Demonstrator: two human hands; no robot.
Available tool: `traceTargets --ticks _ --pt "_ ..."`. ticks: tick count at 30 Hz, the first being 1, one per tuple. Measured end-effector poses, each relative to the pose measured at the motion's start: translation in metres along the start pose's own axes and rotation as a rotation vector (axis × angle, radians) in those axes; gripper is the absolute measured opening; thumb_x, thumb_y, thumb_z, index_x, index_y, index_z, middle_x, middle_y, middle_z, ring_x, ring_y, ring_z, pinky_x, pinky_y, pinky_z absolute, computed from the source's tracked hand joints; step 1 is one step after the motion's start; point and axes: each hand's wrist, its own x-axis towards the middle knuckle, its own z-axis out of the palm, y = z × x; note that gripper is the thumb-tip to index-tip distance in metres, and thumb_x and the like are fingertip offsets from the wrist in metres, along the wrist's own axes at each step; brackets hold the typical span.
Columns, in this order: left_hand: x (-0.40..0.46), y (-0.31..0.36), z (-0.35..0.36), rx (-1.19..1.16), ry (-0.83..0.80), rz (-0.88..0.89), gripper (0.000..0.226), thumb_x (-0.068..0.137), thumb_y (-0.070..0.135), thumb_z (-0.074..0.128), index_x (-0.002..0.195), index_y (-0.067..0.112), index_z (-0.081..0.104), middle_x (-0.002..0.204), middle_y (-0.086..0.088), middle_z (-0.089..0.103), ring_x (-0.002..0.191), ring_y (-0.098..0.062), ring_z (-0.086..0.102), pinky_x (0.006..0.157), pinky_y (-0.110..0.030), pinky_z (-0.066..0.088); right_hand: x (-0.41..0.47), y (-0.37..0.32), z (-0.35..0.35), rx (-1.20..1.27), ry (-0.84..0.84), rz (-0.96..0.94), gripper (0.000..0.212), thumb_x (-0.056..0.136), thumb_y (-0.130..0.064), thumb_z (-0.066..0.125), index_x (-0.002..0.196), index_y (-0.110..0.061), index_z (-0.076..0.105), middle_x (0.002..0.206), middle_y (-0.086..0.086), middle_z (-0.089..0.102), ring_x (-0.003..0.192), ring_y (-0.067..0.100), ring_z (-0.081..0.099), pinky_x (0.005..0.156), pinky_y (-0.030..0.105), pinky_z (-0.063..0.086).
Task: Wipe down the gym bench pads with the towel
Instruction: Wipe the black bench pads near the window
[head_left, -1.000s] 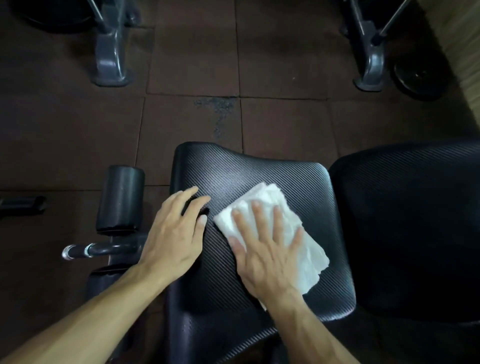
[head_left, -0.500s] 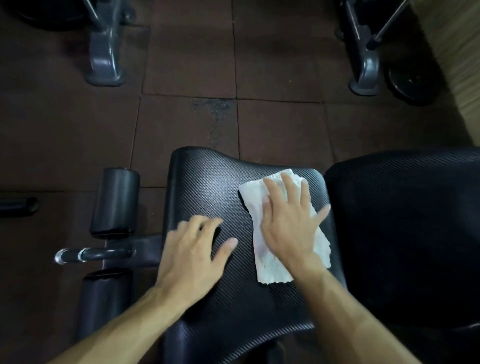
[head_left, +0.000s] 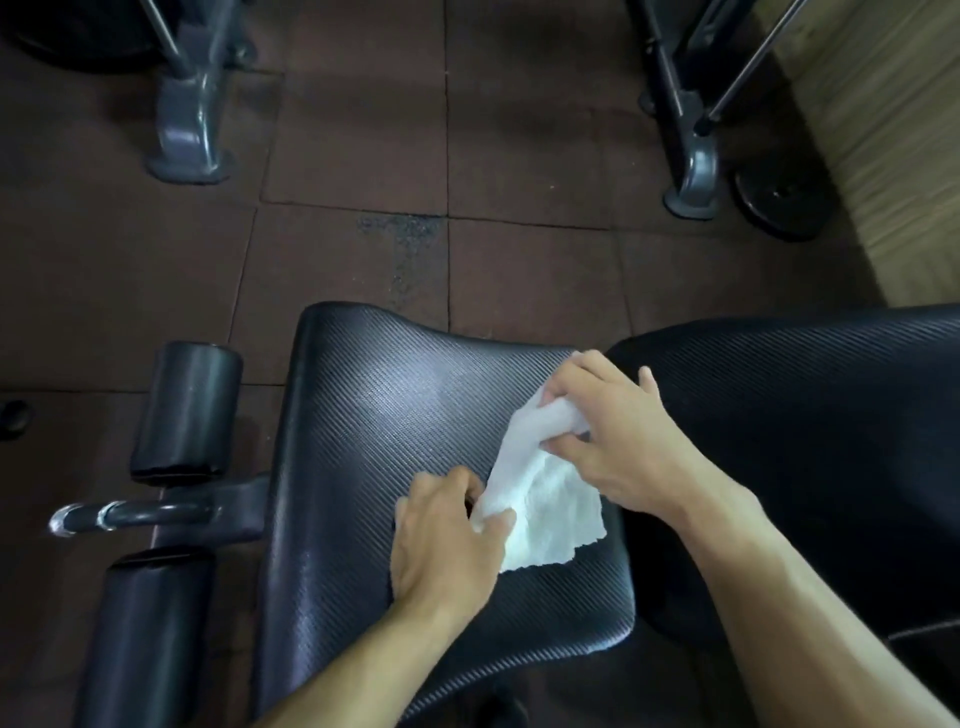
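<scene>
Now bunching towel (head_left: 540, 493) at four o'clock on seat pad (head_left: 374, 426): left hand (head_left: 447, 535) pinching one end, right hand (head_left: 613, 436) gripping the other. Could wad up, wiping poorly.

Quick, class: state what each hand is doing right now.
Left hand: pinches the towel's near end.
Right hand: grips the towel's far end.

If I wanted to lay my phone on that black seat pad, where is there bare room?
The textured black seat pad is bare on its far-left half, between the black foam roller and the white towel. The right side is crowded: left hand and right hand both grip the towel there.
</scene>
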Motion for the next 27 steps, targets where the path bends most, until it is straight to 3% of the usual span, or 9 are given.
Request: traceTargets --ticks 3,6,8,11,13,16,21,24,27 --pt "-0.002 0.009 -0.019 -0.201 -0.077 0.119 0.021 0.088 0.033 0.070 0.079 0.028 0.051 0.079 0.007 0.058 0.069 -0.001 0.050 0.061 -0.016 0.042 -0.040 0.016 -0.015 0.312 0.119 0.095 0.022 0.092 -0.021 0.070 0.095 -0.033 0.052 0.091 -0.011 0.067 0.098 0.008 0.062 0.119 0.050 0.021" --pt "-0.005 0.025 -0.051 -0.218 -0.167 0.266 0.019 0.085 0.030 0.075 0.084 0.028 0.056 0.078 0.003 0.065 0.060 -0.004 0.053 0.054 -0.018 0.042 -0.065 0.017 -0.022 0.480 0.216 0.141 0.022 0.091 -0.019 0.072 0.096 -0.031 0.054 0.084 -0.016 0.068 0.076 0.005 0.065 0.079 0.032 0.051" --pt "0.000 0.028 -0.073 -0.269 -0.250 0.291 0.022 0.081 0.037 0.079 0.091 0.033 0.061 0.082 0.003 0.070 0.071 -0.009 0.064 0.063 -0.023 0.050 -0.076 0.014 -0.024 0.618 0.293 0.171 0.028 0.090 -0.021 0.074 0.104 -0.036 0.055 0.093 -0.015 0.071 0.084 0.007 0.070 0.071 0.030 0.057" --pt "0.018 0.019 -0.094 -0.387 -0.336 0.210 0.038 0.072 0.051 0.084 0.101 0.036 0.066 0.096 -0.014 0.071 0.088 -0.031 0.069 0.085 -0.048 0.055 -0.081 0.012 -0.018 0.816 0.308 0.289 0.045 0.087 -0.028 0.077 0.118 -0.046 0.049 0.095 -0.001 0.073 0.082 0.015 0.074 0.067 0.029 0.060" --pt "0.034 0.010 -0.089 -0.362 -0.260 0.134 0.036 0.071 0.050 0.084 0.098 0.034 0.067 0.099 -0.019 0.067 0.083 -0.030 0.064 0.081 -0.049 0.054 -0.070 0.018 0.002 0.748 0.254 0.385 0.049 0.088 -0.035 0.077 0.124 -0.045 0.046 0.097 0.003 0.072 0.081 0.021 0.073 0.071 0.038 0.062" --pt "0.054 -0.001 -0.062 -0.153 -0.001 0.057 0.020 0.083 0.033 0.076 0.095 0.029 0.062 0.095 0.006 0.065 0.090 -0.015 0.060 0.074 -0.030 0.048 -0.041 0.026 0.042 0.575 0.180 0.507 0.055 0.093 -0.039 0.071 0.140 -0.036 0.041 0.111 0.007 0.067 0.089 0.023 0.069 0.074 0.037 0.059" --pt "0.051 -0.018 -0.048 0.084 0.180 0.252 0.026 0.095 0.027 0.057 0.121 0.026 0.054 0.124 0.010 0.053 0.110 -0.012 0.052 0.094 -0.039 0.047 -0.032 0.002 0.086 -0.135 0.351 0.270 0.058 0.091 -0.040 0.065 0.143 -0.020 0.049 0.147 0.015 0.048 0.130 0.040 0.048 0.101 0.056 0.042" --pt "0.039 -0.034 -0.049 0.233 0.148 0.350 0.034 0.096 0.027 0.055 0.130 0.026 0.052 0.133 0.013 0.046 0.118 -0.010 0.046 0.094 -0.032 0.044 -0.033 -0.026 0.106 -0.291 0.299 0.141 0.064 0.089 -0.054 0.057 0.146 -0.029 0.047 0.162 0.012 0.031 0.146 0.046 0.029 0.105 0.073 0.030" --pt "0.041 -0.051 -0.058 0.267 0.198 0.339 0.035 0.093 0.023 0.058 0.128 0.026 0.054 0.134 0.010 0.047 0.119 -0.018 0.047 0.094 -0.035 0.042 -0.016 -0.032 0.122 -0.219 0.049 0.191 0.076 0.090 -0.081 0.031 0.156 -0.047 0.015 0.170 0.001 -0.007 0.153 0.043 -0.008 0.109 0.081 0.008"
